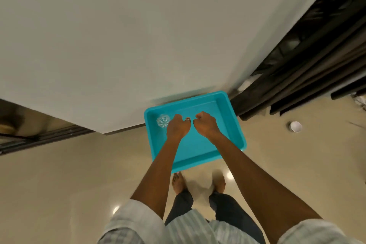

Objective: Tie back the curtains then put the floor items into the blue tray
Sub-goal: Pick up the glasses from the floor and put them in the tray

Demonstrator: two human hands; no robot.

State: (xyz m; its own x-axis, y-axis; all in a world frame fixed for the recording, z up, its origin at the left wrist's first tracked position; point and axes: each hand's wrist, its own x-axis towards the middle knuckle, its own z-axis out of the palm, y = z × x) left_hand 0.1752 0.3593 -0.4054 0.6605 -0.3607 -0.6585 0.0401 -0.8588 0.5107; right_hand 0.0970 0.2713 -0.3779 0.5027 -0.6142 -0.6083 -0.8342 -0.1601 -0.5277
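The blue tray [233, 125] lies on the floor against the white wall. A clear ribbed cup [163, 121] sits in its far left corner. My left hand [178, 127] hovers over the tray just right of that cup, fingers curled. A small pale ring-like thing [187, 119] shows at its fingers; whether it is worn or pinched is unclear. My right hand [206, 125] hangs beside it over the tray's middle, fingers curled, with nothing visible in it. A white cup [295, 126] stands on the floor to the right of the tray. Dark curtains [316, 65] hang at the right.
The beige tiled floor [79, 174] spreads to the left and right of the tray. My bare feet [178, 182] stand just behind the tray's near edge. A dark sliding-door track [39, 138] runs along the left, and something pale lies at the far right edge.
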